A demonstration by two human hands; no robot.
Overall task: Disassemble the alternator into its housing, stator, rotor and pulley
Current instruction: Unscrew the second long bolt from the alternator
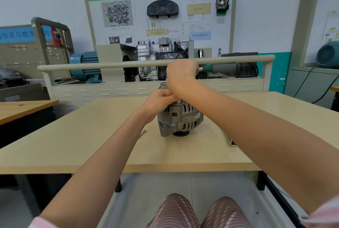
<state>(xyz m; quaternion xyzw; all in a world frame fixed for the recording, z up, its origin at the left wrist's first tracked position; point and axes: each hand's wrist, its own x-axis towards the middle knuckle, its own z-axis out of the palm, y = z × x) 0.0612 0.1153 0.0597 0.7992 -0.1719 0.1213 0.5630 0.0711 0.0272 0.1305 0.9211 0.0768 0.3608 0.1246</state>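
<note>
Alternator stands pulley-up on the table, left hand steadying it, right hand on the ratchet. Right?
Not quite. The head view shows the alternator standing pulley-down: the dark pulley sits underneath, against the table. The left hand steadies it; the right hand grips the ratchet.

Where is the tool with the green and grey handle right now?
In the head view, the ratchet wrench is above the alternator at the table's centre, its handle pointing right, gripped by the right hand. The left hand steadies the alternator's top.

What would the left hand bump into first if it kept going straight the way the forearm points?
It is already there: the left hand rests curled on the top of the alternator, so that comes first. Beyond it is the right hand, though depth is unclear.
</note>
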